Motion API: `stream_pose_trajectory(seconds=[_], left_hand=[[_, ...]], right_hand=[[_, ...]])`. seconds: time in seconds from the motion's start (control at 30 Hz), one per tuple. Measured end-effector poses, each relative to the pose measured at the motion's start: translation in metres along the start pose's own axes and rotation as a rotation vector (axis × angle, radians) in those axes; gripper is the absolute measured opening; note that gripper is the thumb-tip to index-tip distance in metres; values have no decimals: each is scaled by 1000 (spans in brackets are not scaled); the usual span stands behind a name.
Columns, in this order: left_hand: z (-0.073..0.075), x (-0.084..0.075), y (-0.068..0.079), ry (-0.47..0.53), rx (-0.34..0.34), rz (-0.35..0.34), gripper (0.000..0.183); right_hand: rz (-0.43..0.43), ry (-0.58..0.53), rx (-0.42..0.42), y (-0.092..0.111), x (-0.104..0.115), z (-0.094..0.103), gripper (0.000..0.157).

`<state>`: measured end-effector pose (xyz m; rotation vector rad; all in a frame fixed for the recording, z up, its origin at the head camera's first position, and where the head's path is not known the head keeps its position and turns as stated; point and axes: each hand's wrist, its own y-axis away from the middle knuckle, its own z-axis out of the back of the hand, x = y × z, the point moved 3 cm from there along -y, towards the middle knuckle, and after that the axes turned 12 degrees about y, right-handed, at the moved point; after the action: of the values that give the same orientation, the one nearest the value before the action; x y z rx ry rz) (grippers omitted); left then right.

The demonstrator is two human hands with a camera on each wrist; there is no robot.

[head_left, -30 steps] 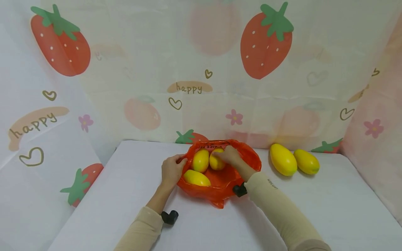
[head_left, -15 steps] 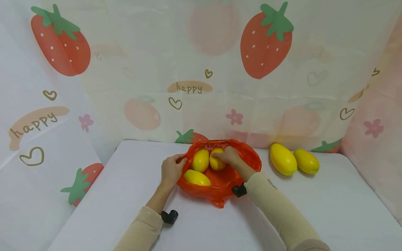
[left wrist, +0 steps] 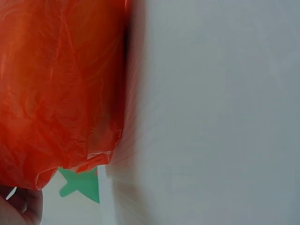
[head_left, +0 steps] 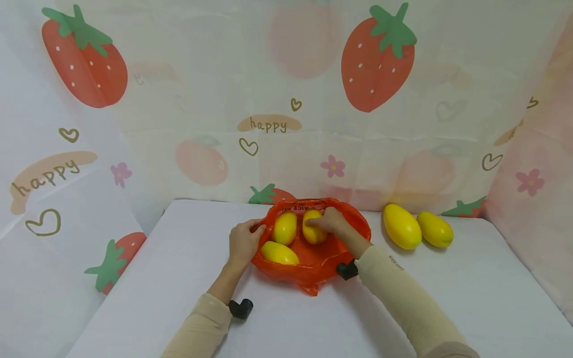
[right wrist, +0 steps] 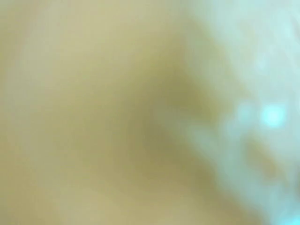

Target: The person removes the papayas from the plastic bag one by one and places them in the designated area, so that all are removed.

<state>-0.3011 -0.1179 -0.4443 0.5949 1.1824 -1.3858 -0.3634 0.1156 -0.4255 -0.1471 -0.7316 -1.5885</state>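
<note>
An orange-red plastic bag (head_left: pixel 309 273) stands on the white table with its mouth spread wide. My left hand (head_left: pixel 242 242) pinches the bag's rim at its left side; in the left wrist view its fingers show at the lower left corner beneath the bag (left wrist: pixel 61 93). Inside the mouth, my right hand (head_left: pixel 333 223) grips a smooth yellow mango (head_left: pixel 313 232), thumb across its front. Left of that lies a second mango (head_left: pixel 284 228), with a third mango (head_left: pixel 279 253) in front, against the near left wall. The right wrist view is a blur.
Two more yellow mangoes, a larger one (head_left: pixel 402 226) and a smaller one (head_left: pixel 435 229), lie side by side at the back right of the white table (head_left: pixel 188 248). A strawberry-print curtain (head_left: pixel 215 99) rises behind the bag and along both sides.
My right hand has shifted slightly right with the mango, widening the gap to the mango beside it. My left hand stays on the rim. The head view has turned very slightly.
</note>
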Motion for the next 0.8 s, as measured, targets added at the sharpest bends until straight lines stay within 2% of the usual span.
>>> stream_pose_trajectory(seconds=[0.13,0.47,0.8], left_hand=[[0,2,0,-3,-1,-4,23],[3,1,-2,-2,7,18,25],[1,2,-1,-9,1,-11,24]], right_hand=[[4,3,7,4,0,3,60],[76,23,9,15,3,14,62],[125,78,11,17,-4,19,72]])
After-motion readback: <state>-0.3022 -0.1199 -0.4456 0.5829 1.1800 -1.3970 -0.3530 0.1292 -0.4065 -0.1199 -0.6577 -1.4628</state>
